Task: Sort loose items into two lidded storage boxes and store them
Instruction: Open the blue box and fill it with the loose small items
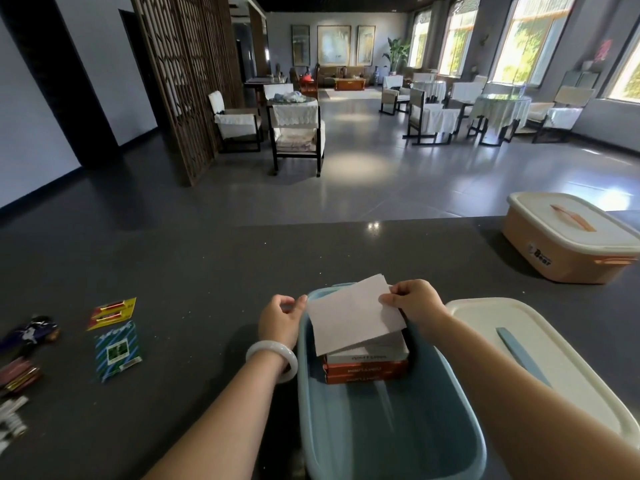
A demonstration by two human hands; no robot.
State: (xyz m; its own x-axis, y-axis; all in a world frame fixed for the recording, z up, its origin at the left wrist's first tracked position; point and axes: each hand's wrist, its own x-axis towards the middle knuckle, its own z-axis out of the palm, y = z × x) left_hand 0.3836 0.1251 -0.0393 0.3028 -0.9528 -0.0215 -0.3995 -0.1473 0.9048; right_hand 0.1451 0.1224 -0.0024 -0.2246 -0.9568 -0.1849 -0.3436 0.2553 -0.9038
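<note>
My left hand [280, 320] and right hand [415, 301] pinch the white paper [349, 317] by its edges; probably to lay it flat on the cartons [363, 370].

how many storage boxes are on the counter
2: the open blue box directly in front, and the lidded orange box at the far right of the counter. None looks hidden.

Paper [353, 317] above blue box [446, 441]
</note>
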